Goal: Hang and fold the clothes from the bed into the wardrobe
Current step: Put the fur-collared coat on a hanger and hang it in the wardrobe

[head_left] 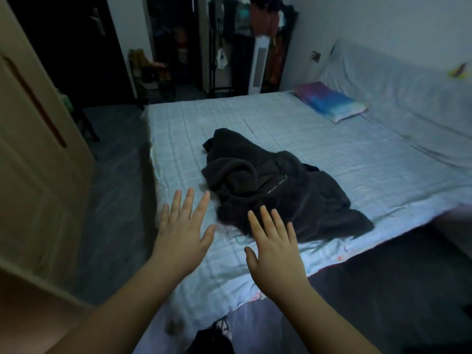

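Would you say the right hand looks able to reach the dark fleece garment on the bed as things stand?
Probably yes: the right hand is open just short of the dark fleece garment, and nothing lies between them on the bed.

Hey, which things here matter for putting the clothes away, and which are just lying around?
For the job:
dark fleece jacket
bed
left hand, open
right hand, open

Lying about:
pillow
white tower fan

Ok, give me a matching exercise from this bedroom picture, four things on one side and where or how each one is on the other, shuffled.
Things:
1. dark jacket
2. pillow
3. left hand
4. door

Descriptions:
A. at the far side of the bed
B. standing on the left edge of the view
C. crumpled in the middle of the bed
D. open, fingers spread

Pairs: 1-C, 2-A, 3-D, 4-B
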A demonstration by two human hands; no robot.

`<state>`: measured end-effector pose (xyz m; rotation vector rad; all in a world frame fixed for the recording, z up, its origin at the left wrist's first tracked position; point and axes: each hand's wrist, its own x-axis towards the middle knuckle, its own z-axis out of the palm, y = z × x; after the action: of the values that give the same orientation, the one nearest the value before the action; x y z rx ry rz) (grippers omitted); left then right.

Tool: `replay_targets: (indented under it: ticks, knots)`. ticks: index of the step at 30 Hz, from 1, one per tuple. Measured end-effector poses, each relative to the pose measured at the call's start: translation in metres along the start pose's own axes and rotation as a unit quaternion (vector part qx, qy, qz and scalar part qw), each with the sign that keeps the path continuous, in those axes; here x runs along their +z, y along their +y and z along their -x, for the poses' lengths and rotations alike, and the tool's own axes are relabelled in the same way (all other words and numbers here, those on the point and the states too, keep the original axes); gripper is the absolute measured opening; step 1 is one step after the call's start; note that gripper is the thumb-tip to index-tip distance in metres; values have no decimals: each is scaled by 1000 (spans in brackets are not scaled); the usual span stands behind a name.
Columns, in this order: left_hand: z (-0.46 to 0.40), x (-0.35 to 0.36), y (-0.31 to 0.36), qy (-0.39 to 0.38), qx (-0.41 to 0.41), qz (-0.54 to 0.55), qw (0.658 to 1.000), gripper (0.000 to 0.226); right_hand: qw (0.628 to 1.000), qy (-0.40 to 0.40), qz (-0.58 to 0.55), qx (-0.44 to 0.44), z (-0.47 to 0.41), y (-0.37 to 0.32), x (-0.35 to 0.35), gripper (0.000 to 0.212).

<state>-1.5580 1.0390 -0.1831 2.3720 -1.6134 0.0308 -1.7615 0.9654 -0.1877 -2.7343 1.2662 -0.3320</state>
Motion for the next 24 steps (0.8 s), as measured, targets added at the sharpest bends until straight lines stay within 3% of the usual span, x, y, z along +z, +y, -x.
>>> replay_targets:
  ticks: [5, 10, 17, 24]
  knots:
    - [-80, 54, 10, -17, -8, 32, 999, 76, 999, -46, 7, 11, -68, 55, 31, 75]
    - [-154, 110, 13, -89, -20, 29, 995, 77, 995, -92, 5, 50, -138, 113, 53, 75]
    - [-238, 148, 31, -113, -30, 44, 992, 73, 988, -100, 5, 118, -209, 202, 66, 73]
    - [-287, 201, 55, -138, -116, 34, 983, 74, 982, -177, -3, 69, -274, 276, 109, 73]
